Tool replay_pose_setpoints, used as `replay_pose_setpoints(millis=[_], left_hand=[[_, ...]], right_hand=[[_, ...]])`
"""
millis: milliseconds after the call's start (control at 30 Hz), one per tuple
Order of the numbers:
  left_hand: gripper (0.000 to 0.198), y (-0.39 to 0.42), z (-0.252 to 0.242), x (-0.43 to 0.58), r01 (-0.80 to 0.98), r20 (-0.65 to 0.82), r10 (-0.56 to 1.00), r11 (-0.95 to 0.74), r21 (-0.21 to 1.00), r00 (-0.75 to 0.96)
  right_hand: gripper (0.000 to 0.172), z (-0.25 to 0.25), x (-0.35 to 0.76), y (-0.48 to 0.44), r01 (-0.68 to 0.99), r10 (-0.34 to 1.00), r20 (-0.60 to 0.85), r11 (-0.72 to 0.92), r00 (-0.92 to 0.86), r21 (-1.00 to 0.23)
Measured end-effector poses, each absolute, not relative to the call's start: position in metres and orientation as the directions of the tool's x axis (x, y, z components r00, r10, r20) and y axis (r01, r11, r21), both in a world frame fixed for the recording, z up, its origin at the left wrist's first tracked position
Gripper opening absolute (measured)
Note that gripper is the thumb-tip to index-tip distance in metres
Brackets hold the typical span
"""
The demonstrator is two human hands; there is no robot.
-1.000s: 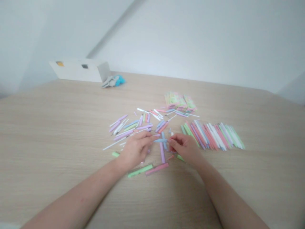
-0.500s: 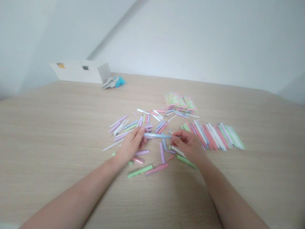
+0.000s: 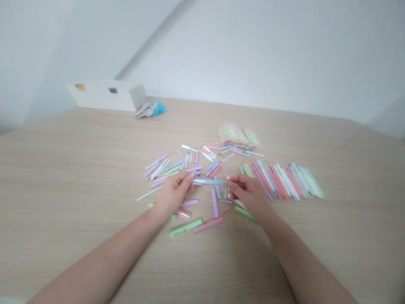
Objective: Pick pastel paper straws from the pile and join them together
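Left hand (image 3: 173,195) & right hand (image 3: 248,193), fingers pinched on blue pen (image 3: 209,182). Right of it: finished row (image 3: 281,179). Left: loose parts (image 3: 172,169) remain, approx. half done.

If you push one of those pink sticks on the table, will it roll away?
Probably a bit. The pink stick looks thin, round and smooth, lying flat on the bare table, so a sideways nudge could roll it. It looks light and stiff, like the blue one held straight between both hands.
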State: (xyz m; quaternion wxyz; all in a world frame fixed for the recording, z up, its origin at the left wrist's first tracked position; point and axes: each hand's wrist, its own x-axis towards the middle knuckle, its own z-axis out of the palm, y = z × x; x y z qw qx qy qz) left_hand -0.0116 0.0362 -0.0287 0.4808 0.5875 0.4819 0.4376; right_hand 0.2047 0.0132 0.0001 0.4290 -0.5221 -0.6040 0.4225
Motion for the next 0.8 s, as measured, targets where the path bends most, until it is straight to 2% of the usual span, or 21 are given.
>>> replay_pose_setpoints(millis=[267,400,567,800], left_hand=[[0.037,0.035,-0.031,-0.011,0.172,0.083,0.988,-0.105,0.98,0.127],[0.037,0.035,-0.026,-0.011,0.249,0.121,0.985,-0.148,0.957,0.122],[0.037,0.036,-0.022,-0.01,0.291,0.124,0.983,-0.16,0.943,0.138],[0.038,0.036,-0.028,-0.008,0.27,0.066,0.976,-0.122,0.955,0.209]], right_hand=[[0.025,-0.001,0.205,0.014,0.223,0.993,0.053,0.076,-0.108,-0.972],[0.022,0.0,0.203,0.014,0.317,0.991,0.041,0.08,-0.129,-0.945],[0.019,-0.005,0.2,0.011,0.525,0.98,0.068,0.157,-0.186,-0.836],[0.014,-0.01,0.196,0.009,0.684,0.933,0.251,0.36,-0.258,-0.634]])
